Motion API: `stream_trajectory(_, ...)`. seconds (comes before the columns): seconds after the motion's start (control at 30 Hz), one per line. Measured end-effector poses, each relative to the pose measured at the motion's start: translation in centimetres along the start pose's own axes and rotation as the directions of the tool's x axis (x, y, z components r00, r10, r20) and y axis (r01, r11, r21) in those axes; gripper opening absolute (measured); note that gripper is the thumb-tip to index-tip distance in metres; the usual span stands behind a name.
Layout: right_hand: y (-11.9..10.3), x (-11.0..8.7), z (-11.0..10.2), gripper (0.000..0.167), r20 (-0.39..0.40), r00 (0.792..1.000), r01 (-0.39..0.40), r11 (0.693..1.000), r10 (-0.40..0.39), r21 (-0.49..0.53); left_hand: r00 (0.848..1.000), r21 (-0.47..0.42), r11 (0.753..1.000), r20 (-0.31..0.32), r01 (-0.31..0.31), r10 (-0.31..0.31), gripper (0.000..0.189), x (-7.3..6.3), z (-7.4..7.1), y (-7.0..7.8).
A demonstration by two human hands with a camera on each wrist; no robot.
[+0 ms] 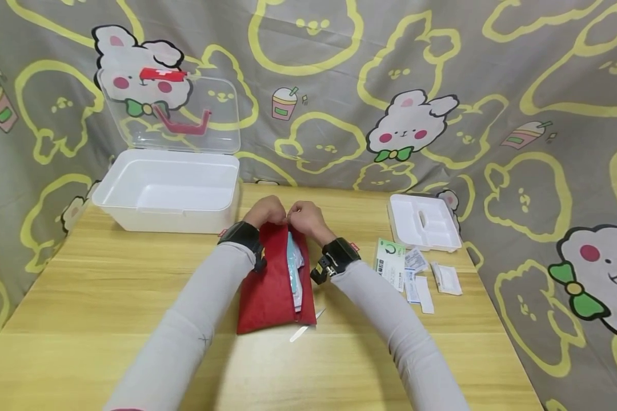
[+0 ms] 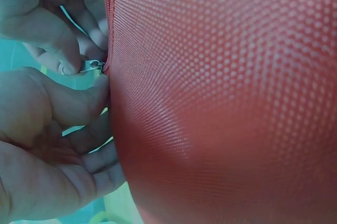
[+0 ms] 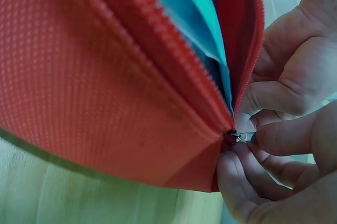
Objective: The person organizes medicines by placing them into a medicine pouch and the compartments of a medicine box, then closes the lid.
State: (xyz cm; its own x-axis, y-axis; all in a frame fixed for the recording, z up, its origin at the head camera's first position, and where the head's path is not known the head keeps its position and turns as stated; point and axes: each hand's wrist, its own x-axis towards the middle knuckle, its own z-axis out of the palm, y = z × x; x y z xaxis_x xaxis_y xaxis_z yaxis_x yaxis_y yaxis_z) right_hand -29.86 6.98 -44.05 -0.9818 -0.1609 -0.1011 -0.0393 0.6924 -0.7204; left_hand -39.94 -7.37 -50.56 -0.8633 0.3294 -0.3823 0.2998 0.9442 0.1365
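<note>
A red zip pouch (image 1: 269, 285) lies on the table, its zipper parted along the length. Inside the opening show a light-blue packet (image 1: 292, 262) and white packets (image 1: 298, 294). At the far end of the pouch my left hand (image 1: 269, 211) pinches the fabric edge beside the zipper's end. Close against it, my right hand (image 1: 307, 218) pinches the metal zipper pull (image 3: 245, 137) between thumb and finger. The zipper pull (image 2: 92, 66) also shows in the left wrist view, right at the pouch's edge.
A white box (image 1: 169, 220) with its clear lid (image 1: 185, 131) raised stands back left. At right are a white divided tray (image 1: 406, 222), a green-and-white box (image 1: 389, 268) and several small packets (image 1: 447, 278). A thin white pointed item (image 1: 299, 333) lies near the pouch's front edge.
</note>
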Motion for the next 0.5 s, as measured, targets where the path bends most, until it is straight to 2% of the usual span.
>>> stream_trajectory(0.07,0.0,0.0,0.0,0.018,0.001,1.000,-0.001,1.000,0.001,-0.006,0.999,-0.078,0.996,0.016,0.040,-0.039,0.031,-6.4,-3.7,3.0)
stream_trajectory(0.1,-0.1,0.0,0.0,0.019,0.001,1.000,-0.001,1.000,0.001,-0.012,0.998,-0.127,0.990,0.016,0.064,-0.063,0.029,-7.8,-4.4,3.6)
stream_trajectory(0.3,-0.4,-0.2,-0.3,0.020,0.007,1.000,0.007,0.999,-0.007,-0.035,0.992,-0.300,0.946,0.012,0.124,-0.127,0.018,-8.4,-4.4,3.6)
stream_trajectory(0.5,-0.2,-0.2,-0.3,0.021,0.022,1.000,0.005,1.000,-0.004,-0.026,0.991,-0.340,0.930,0.032,0.136,-0.133,0.019,-8.5,-4.3,3.7)
